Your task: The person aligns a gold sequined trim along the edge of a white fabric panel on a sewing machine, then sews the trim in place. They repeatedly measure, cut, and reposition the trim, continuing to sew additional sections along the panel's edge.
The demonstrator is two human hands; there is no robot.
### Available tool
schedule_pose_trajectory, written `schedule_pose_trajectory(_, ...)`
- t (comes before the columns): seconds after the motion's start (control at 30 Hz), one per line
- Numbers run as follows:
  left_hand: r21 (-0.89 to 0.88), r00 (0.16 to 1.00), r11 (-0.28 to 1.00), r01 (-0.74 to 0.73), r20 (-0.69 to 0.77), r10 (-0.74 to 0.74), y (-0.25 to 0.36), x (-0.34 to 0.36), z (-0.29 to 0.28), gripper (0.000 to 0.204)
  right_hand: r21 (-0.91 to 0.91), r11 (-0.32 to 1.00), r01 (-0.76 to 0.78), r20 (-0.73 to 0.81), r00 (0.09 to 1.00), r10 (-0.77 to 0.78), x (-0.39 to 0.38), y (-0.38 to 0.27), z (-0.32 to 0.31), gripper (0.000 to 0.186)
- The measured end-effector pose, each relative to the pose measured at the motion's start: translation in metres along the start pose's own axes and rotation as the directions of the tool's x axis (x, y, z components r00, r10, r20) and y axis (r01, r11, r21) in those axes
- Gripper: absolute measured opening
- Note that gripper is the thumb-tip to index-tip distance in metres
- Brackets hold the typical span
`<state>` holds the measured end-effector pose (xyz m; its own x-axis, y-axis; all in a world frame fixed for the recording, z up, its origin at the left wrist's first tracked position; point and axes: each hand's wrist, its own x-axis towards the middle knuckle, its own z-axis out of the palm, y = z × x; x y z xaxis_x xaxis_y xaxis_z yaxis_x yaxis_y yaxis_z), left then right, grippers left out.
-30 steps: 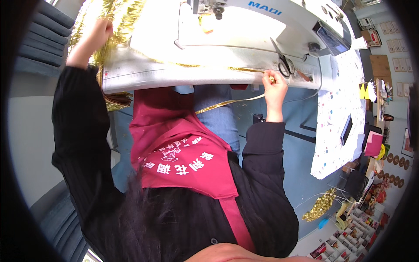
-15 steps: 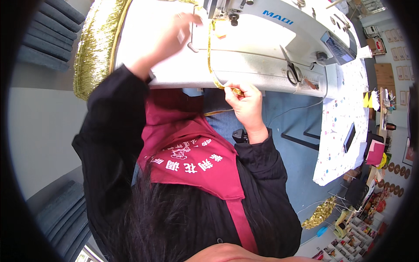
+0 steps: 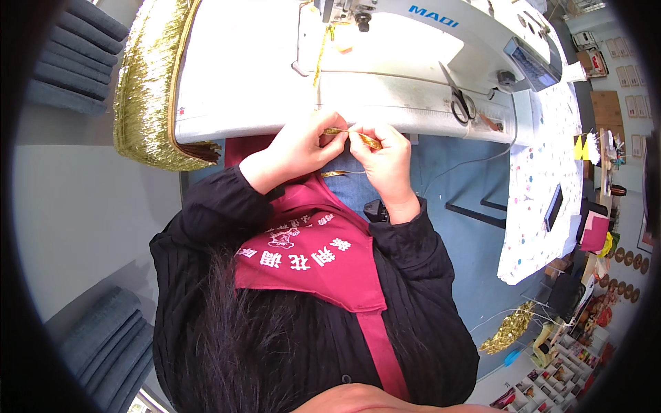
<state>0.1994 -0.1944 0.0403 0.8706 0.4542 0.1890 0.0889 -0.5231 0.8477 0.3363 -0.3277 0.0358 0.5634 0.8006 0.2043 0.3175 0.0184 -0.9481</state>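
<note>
A narrow gold ribbon runs from under the sewing machine head down to the table's front edge. There my left hand pinches it between thumb and fingers. Close beside it, my right hand is closed on another stretch of the ribbon, and a thin strand spans the small gap between the two hands. A further piece of ribbon hangs below them over my lap, in front of the dark red apron.
Gold metallic fringe hangs over the table's left end. Black scissors lie on the right of the sewing table. Further right stands a table with a patterned white cloth and a phone. Gold material lies at lower right.
My left hand has come down from beside the machine head to the table's front edge, meeting my right hand at the ribbon. The right hand has barely moved.
</note>
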Motion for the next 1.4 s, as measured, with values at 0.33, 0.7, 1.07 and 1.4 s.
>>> schedule_pose_trajectory(0.33, -0.570, 0.956, 0.767, 0.293, 0.193, -0.222, -0.013, -0.006, 0.017, 0.002, -0.907, 0.391, -0.158, -0.258, 0.941, -0.219, 0.075, 0.082, -0.169, 0.024)
schedule_pose_trajectory(0.7, -0.829, 0.982, 0.531, 0.175, 0.106, -0.158, -0.032, -0.006, 0.033, 0.008, -0.974, 0.218, -0.063, -0.080, 0.994, -0.070, 0.087, 0.111, -0.189, 0.028)
schedule_pose_trajectory(1.07, -0.857, 0.983, 0.502, 0.120, 0.034, -0.178, -0.035, 0.004, 0.048, 0.009, 0.277, 0.855, -0.440, 0.311, 0.882, 0.353, -0.045, 0.028, -0.096, 0.025)
schedule_pose_trajectory(1.4, -0.879, 0.983, 0.460, 0.126, 0.047, -0.178, -0.031, 0.005, 0.057, 0.008, 0.208, 0.693, -0.690, 0.451, 0.697, 0.558, -0.084, 0.030, -0.049, 0.027)
